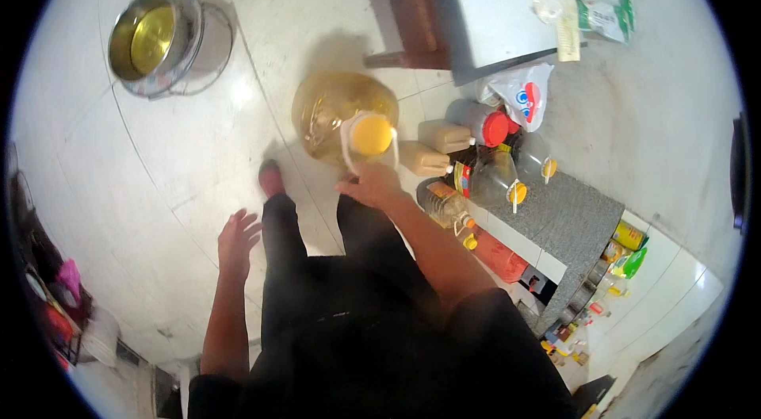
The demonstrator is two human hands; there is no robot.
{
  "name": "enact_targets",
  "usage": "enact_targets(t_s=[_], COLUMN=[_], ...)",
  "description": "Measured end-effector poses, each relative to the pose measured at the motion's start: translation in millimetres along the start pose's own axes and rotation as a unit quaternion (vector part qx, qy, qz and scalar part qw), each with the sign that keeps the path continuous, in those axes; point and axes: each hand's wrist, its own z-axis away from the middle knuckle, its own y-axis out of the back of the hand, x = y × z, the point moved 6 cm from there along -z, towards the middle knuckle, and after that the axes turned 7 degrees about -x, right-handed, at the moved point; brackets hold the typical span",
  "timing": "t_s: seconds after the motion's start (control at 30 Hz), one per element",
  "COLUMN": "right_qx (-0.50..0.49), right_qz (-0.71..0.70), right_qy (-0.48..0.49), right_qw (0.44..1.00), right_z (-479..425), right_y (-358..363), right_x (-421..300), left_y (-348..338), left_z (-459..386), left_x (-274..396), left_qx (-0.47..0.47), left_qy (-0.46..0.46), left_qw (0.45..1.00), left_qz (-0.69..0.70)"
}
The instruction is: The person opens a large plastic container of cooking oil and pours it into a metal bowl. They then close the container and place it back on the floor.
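Note:
My right hand [374,184] is closed on the white handle of a large clear plastic jug [321,116] with a yellow cap [372,134]. Yellowish liquid shows through the jug's wall; motion blurs its outline. My left hand [236,240] hangs over the floor to the left of my legs, fingers apart, holding nothing. At the upper left, a metal pot [122,41] with yellow liquid [153,38] inside rests on a round stand. Whether the jug touches the floor, I cannot tell.
A white-topped table [499,9] bears food packets. To the right, tan plastic jugs [423,158], a red-lidded container [494,129] and empty yellow-capped jugs [494,175] crowd a granite counter [556,223]. Shelving with items [65,300] lines the lower left.

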Motion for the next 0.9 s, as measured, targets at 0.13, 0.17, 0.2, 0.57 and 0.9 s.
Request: enact_targets(t_s=[0.13, 0.17, 0.2, 0.57, 0.9], right_qx=[-0.023, -0.026, -0.039, -0.048, -0.101], right_qz=[-0.007, 0.004, 0.001, -0.029, -0.017], right_qy=[0.058, 0.067, 0.077, 0.146, 0.086], right_qw=[0.998, 0.997, 0.996, 0.988, 0.991], right_z=[5, 2, 0, 11, 61], right_y=[36, 42, 45, 88, 177], right_x=[5, 13, 18, 102, 191], left_y=[-6, -8, -9, -92, -119], left_z=[19, 23, 27, 121, 132], left_x=[9, 8, 5, -72, -166], left_qx=[0.059, 0.076, 0.098, 0.237, 0.139], left_qy=[0.005, 0.005, 0.004, 0.066, 0.139], left_qw=[0.997, 0.995, 0.992, 0.956, 0.913], left_qz=[-0.056, -0.070, -0.082, -0.157, -0.359])
